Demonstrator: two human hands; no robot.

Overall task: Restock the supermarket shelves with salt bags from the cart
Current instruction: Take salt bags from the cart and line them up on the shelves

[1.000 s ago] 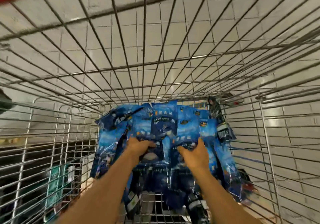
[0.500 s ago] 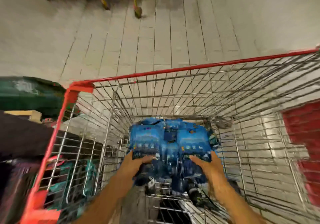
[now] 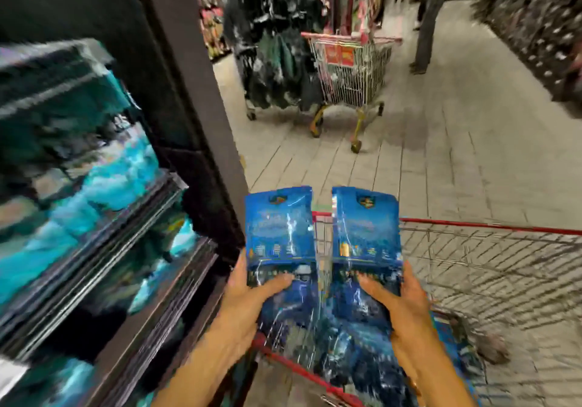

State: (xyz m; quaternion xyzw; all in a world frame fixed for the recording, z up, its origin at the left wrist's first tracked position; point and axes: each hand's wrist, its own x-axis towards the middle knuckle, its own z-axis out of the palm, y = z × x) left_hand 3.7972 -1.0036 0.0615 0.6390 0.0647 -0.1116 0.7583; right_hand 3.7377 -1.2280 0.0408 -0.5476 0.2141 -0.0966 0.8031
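Bags lifted out of cart (image 3: 491, 227) since 0.5 s ago | left hand (image 3: 248, 293) grips left salt bag (image 3: 278, 233), thumb on top | right hand (image 3: 400, 299) grips right salt bag (image 3: 367, 233) | shelf (image 3: 94, 217) next

Left hand (image 3: 248, 296) and right hand (image 3: 400, 299) side by side, each under stack of blue plastic salt bags (image 3: 280, 236), above red-rimmed wire cart (image 3: 491, 249). Dark shelving unit (image 3: 104, 249) left. Second wire cart (image 3: 349, 72) ahead on tiled floor (image 3: 472, 160).
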